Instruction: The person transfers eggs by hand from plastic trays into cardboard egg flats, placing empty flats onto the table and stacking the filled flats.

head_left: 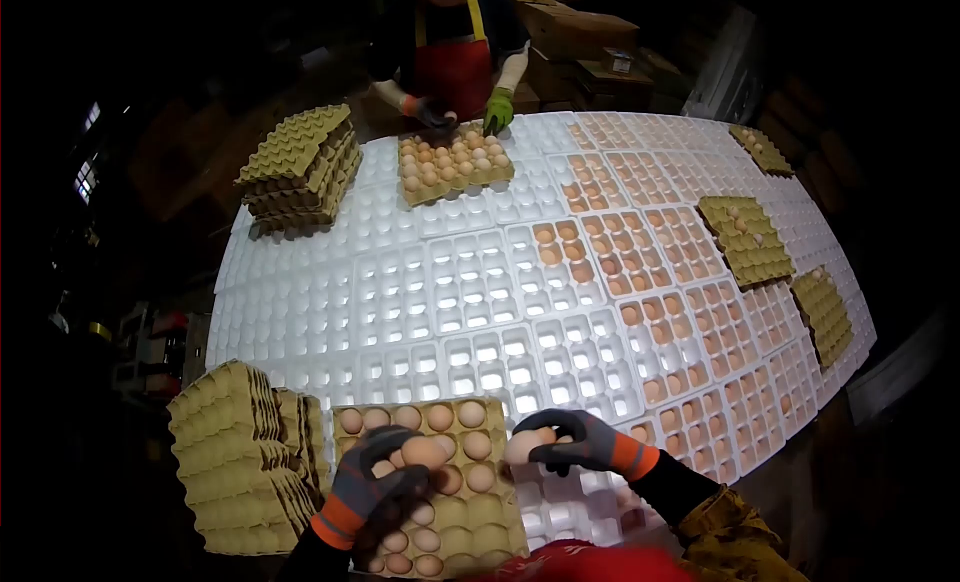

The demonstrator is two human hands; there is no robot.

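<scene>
My left hand (375,479), in a grey and orange work glove, is closed around an egg (425,452) above a pulp egg tray (488,522). More eggs show close to those fingers, but I cannot tell how many are in the hand. The tray is partly filled, with bare cups at its lower right. My right hand (590,444), gloved alike, grips a pale egg (522,447) just past the tray's right edge, over white plastic trays (565,497). Another egg may sit behind its fingers.
White compartment trays (480,292) cover the table; those on the right hold eggs (615,242). Stacked pulp trays (245,462) stand at left, another stack (300,172) farther back. Across the table, a person in a red apron (452,74) handles eggs over a pulp tray (425,194).
</scene>
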